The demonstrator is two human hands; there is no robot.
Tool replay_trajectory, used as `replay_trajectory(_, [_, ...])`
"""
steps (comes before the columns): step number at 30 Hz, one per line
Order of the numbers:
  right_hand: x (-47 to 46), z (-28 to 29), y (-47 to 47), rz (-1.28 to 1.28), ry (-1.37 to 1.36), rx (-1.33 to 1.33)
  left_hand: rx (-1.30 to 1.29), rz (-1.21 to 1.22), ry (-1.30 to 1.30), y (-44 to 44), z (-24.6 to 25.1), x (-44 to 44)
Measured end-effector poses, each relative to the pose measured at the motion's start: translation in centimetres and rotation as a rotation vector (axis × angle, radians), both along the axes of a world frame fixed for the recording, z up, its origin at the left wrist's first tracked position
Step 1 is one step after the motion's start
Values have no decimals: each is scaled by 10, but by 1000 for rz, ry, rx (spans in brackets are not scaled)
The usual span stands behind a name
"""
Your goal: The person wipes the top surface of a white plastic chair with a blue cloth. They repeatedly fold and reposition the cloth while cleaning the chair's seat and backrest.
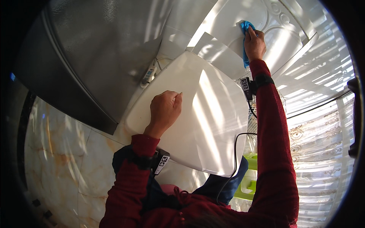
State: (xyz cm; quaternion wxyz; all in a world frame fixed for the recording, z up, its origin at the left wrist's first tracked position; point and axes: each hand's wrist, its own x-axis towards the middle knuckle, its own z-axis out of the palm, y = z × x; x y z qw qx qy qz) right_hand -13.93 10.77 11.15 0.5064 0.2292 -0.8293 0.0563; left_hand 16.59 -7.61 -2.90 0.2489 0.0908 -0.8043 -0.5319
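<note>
My right hand (255, 44) is stretched far forward and grips a bunched blue cloth (245, 57) against a white panel with raised curved moulding (233, 17). Part of the cloth hangs down beside the wrist. Over a white tabletop (176, 71) before me, my left hand (165, 109) is curled into a loose fist. I see nothing in it, though the palm side is partly hidden. Small devices with printed markers are strapped to both wrists.
A large dark grey appliance or cabinet (85, 57) stands at the left. By its edge lies a power strip (148, 75). A green plastic item (251, 182) and a wire-mesh basket (252, 122) are at the right, near a lace curtain (316, 142). A black cable crosses the tabletop's right edge.
</note>
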Motion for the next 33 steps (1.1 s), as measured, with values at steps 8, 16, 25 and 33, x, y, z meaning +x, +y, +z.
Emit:
replay_trajectory(8, [19,-28,-25,150,-152,166,3,9,16,-1,1,1])
replay_trajectory(16, [16,-29,-54,201,-176,184,12,0,40,1,-1,1])
replay_trajectory(25, [10,-37,-81,188,-169,206,-9,-4,27,3,3,0])
replay_trajectory(33, [10,-41,-80,200,-126,268,-29,6,54,2,4,0])
